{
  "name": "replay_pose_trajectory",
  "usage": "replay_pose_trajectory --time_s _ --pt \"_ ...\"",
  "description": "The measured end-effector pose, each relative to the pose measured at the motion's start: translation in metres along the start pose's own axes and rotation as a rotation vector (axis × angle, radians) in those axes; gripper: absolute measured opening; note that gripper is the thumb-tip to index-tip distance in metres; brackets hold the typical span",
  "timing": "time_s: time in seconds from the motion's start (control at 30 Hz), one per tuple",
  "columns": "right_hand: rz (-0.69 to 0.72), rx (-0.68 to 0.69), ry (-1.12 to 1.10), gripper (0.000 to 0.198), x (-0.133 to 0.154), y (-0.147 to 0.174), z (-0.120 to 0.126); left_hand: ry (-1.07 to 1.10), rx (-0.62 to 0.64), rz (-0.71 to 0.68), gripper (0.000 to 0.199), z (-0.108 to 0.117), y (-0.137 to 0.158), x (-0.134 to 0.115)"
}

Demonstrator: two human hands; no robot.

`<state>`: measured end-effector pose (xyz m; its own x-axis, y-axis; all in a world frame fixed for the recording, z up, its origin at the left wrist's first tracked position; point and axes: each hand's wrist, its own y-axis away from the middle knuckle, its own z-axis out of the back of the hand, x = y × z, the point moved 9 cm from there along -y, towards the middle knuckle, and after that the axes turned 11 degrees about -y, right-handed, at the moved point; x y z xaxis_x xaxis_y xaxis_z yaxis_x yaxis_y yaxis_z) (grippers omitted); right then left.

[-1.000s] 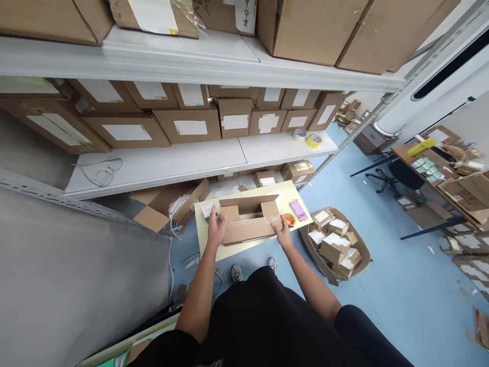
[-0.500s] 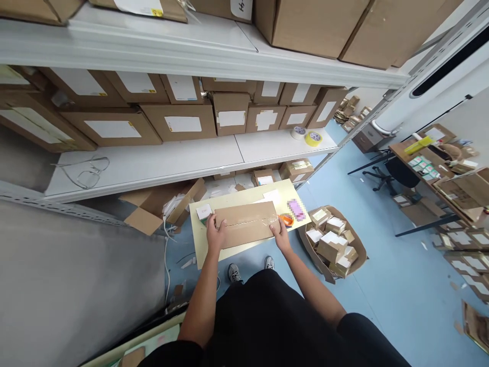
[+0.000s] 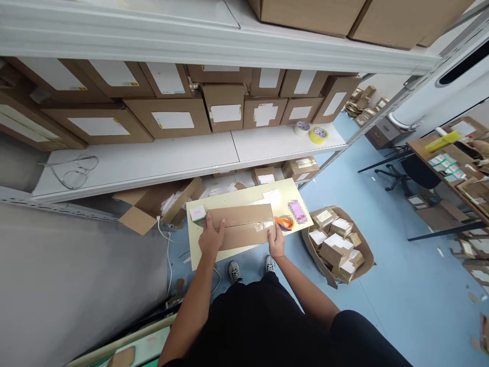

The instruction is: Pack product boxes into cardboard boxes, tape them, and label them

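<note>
A flat brown cardboard box [image 3: 244, 216] is held between my two hands above a pale yellow board [image 3: 196, 247]. My left hand [image 3: 211, 235] grips its left end, thumb on top. At the right end, my right hand [image 3: 276, 241] grips near the strip of clear tape; both hands' fingers underneath are partly hidden. Just beyond the right hand lie orange-handled scissors [image 3: 284, 223] and a pink item [image 3: 297, 211], blurred out. A small box with a white top [image 3: 197, 212] stands on the board by my left hand. White paper [image 3: 270, 195] lies behind the held box.
Labelled cartons line the metal shelf [image 3: 171, 153], which carries two tape rolls [image 3: 318, 134] and a loose wire [image 3: 78, 171]. A large open carton [image 3: 369, 252] of small boxes stands on the floor at right. An open box [image 3: 141, 219] sits left, near a white cable [image 3: 168, 265].
Both hands still hold the cardboard box, which has shifted slightly left and turned a little. More of the scissors shows now. The head view has moved closer to the shelf.
</note>
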<state>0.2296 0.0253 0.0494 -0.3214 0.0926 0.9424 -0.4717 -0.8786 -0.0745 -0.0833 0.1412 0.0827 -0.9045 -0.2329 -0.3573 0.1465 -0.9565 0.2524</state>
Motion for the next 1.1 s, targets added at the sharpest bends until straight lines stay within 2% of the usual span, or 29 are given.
replay_pose_trajectory --time_s 0.13,0.37,0.53,0.77,0.87,1.0,1.1 --pt "0.022 0.057 -0.030 0.066 -0.005 -0.002 -0.003 -0.049 -0.039 -0.009 0.089 0.003 -0.001 -0.002" --pt "0.073 0.155 -0.129 0.061 -0.002 -0.004 -0.005 -0.177 -0.023 0.050 0.091 0.007 -0.001 -0.003" --pt "0.132 0.254 -0.127 0.061 -0.002 -0.009 -0.003 -0.242 -0.015 0.093 0.092 0.012 0.000 -0.008" --pt "0.133 0.416 -0.097 0.064 -0.010 -0.019 0.007 -0.299 -0.017 0.125 0.094 0.014 0.001 -0.012" --pt "0.131 0.373 -0.056 0.061 -0.032 -0.039 0.028 -0.323 -0.022 0.129 0.095 0.014 0.000 -0.012" --pt "0.016 0.233 0.083 0.057 -0.094 -0.083 0.058 -0.336 -0.022 0.153 0.097 0.013 0.000 -0.009" --pt "-0.069 0.368 0.229 0.048 -0.138 -0.106 0.054 -0.331 -0.024 0.150 0.098 0.012 -0.002 -0.009"
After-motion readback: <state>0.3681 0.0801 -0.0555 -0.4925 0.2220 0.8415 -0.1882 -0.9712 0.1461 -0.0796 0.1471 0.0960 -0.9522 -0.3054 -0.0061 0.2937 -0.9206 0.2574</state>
